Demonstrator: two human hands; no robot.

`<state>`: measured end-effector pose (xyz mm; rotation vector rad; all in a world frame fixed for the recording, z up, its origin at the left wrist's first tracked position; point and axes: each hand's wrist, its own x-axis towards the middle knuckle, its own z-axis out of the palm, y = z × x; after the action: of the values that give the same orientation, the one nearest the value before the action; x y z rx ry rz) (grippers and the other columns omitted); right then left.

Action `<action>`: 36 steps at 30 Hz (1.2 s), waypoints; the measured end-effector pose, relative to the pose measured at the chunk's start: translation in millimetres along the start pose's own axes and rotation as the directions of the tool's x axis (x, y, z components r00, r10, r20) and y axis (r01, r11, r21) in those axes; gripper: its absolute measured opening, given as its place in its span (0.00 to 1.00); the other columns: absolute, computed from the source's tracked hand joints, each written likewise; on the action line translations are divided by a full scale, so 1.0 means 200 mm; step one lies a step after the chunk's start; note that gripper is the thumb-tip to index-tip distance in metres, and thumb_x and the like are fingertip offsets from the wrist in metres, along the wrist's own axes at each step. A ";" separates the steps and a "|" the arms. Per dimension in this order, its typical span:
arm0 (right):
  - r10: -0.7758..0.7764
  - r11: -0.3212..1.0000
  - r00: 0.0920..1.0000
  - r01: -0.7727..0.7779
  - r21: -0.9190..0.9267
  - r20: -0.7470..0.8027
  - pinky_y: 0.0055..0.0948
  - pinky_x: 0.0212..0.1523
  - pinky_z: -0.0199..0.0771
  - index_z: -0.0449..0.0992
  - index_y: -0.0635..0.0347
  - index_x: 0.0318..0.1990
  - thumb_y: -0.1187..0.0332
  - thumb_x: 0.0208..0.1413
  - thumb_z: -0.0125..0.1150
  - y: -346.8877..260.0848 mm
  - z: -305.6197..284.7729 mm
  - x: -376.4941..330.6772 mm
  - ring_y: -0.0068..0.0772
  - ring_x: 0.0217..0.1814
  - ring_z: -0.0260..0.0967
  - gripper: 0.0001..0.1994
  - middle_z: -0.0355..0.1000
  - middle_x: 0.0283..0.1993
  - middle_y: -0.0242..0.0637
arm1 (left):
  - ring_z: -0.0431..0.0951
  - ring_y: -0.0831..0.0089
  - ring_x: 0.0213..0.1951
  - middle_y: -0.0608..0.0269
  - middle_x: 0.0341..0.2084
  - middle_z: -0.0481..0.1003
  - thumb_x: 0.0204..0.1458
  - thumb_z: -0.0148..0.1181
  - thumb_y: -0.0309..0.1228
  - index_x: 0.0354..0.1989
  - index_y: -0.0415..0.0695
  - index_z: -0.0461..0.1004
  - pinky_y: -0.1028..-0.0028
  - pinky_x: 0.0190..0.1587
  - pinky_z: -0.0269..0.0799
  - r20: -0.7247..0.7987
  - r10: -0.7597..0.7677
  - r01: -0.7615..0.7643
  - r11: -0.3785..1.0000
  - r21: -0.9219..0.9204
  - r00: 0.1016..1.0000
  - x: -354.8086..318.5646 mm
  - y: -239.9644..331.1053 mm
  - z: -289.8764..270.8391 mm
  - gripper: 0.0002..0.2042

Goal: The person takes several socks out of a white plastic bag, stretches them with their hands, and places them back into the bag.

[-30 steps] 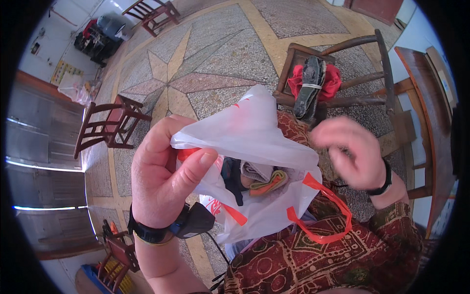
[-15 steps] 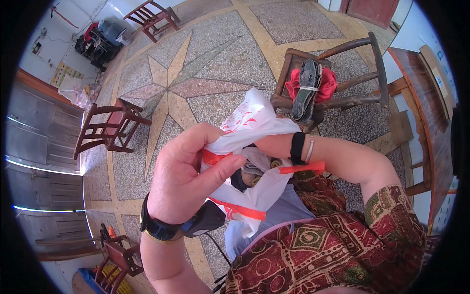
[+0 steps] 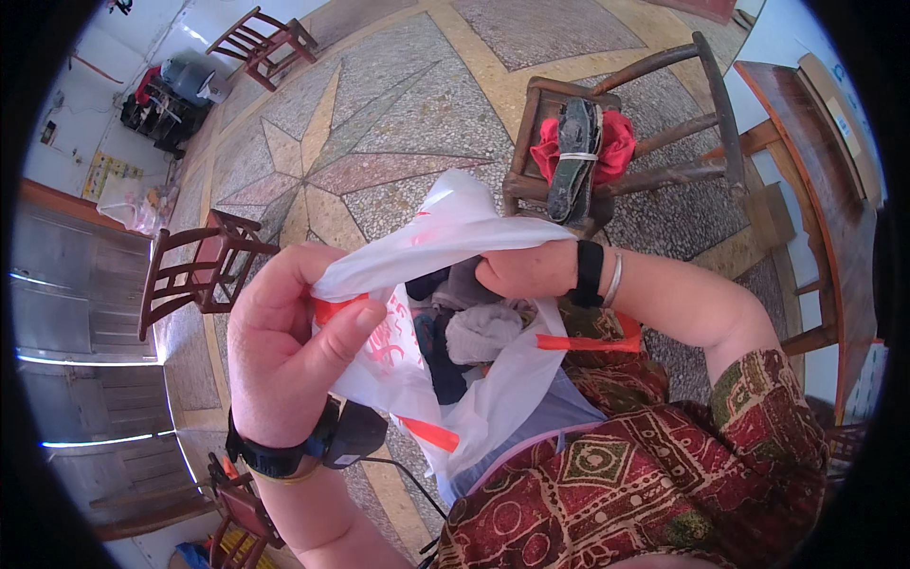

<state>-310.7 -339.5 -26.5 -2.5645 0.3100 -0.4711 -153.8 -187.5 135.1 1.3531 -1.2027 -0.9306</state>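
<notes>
Head view: your left hand (image 3: 275, 365) is closed on the white plastic bag (image 3: 431, 251), with your thumb and fingers pinching its edge by a bit of red. Your right hand (image 3: 531, 272) reaches into the bag's mouth, next to some dark grey cloth (image 3: 464, 286). Its fingertips are hidden, so you cannot tell if they are holding on to anything. The bag is in front of you, above your lap, and its mouth gapes toward you. It looks very light, thin and floppy, so it should fold easily, may slide a little, and could rip if you pull hard. A good place to hold it is the edge, with a few layers bunched up, or the red handle (image 3: 583, 342) hanging on the right. Inside, a light grey cloth roll (image 3: 482, 332) looks soft and squashy; pinch it around its fat middle, as it should not break. A dark cloth (image 3: 444, 365) lies just beside it. Farther out, a wooden chair (image 3: 716, 119) holds a dark bundle (image 3: 573, 180) with a pale band around it, lying on red cloth (image 3: 618, 142).
</notes>
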 end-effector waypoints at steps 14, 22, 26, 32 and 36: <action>-0.020 0.997 0.999 0.022 -0.071 0.032 0.38 0.42 0.67 0.70 0.60 0.40 0.71 0.48 0.49 0.11 0.18 0.24 0.51 0.41 0.68 0.11 0.70 0.36 0.48 | 0.68 0.85 0.31 0.70 0.28 0.71 0.49 0.60 0.24 0.35 0.37 0.68 0.84 0.35 0.65 0.039 -0.115 0.115 0.993 -0.007 0.993 0.04 -0.09 0.07 0.08; 0.016 0.998 0.999 -0.013 -0.069 0.043 0.38 0.43 0.67 0.69 0.60 0.40 0.71 0.49 0.49 0.17 0.22 0.28 0.51 0.42 0.67 0.10 0.69 0.38 0.48 | 0.68 0.86 0.30 0.70 0.28 0.71 0.51 0.58 0.25 0.36 0.38 0.68 0.84 0.33 0.65 0.034 -0.186 0.187 0.982 -0.019 0.982 0.10 -0.17 0.08 0.07; 0.019 0.998 0.999 -0.017 -0.064 0.032 0.38 0.43 0.67 0.69 0.60 0.40 0.71 0.49 0.49 0.17 0.23 0.27 0.51 0.43 0.67 0.10 0.69 0.38 0.47 | 0.68 0.86 0.30 0.70 0.28 0.71 0.51 0.58 0.25 0.36 0.38 0.68 0.84 0.33 0.65 0.033 -0.199 0.199 0.980 0.000 0.979 0.10 -0.19 0.07 0.07; 0.009 0.999 1.000 -0.008 -0.051 0.008 0.38 0.44 0.66 0.69 0.59 0.40 0.71 0.49 0.50 0.17 0.20 0.24 0.51 0.44 0.67 0.10 0.69 0.39 0.47 | 0.69 0.85 0.31 0.69 0.29 0.72 0.52 0.58 0.26 0.36 0.38 0.68 0.83 0.35 0.66 -0.006 -0.152 0.152 0.988 -0.038 0.988 0.11 -0.20 0.05 0.08; -0.043 0.998 0.998 0.042 -0.036 -0.043 0.38 0.44 0.66 0.68 0.59 0.41 0.71 0.50 0.50 0.11 0.11 0.17 0.51 0.45 0.66 0.10 0.69 0.40 0.47 | 0.70 0.83 0.32 0.68 0.30 0.72 0.52 0.58 0.27 0.36 0.39 0.67 0.82 0.36 0.66 -0.070 -0.098 0.087 0.986 -0.143 0.993 0.10 -0.20 -0.01 0.08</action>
<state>-273.2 -357.6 -46.7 -2.6018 0.2820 -0.5429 -141.2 -209.4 97.3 1.3294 -1.0046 -1.0008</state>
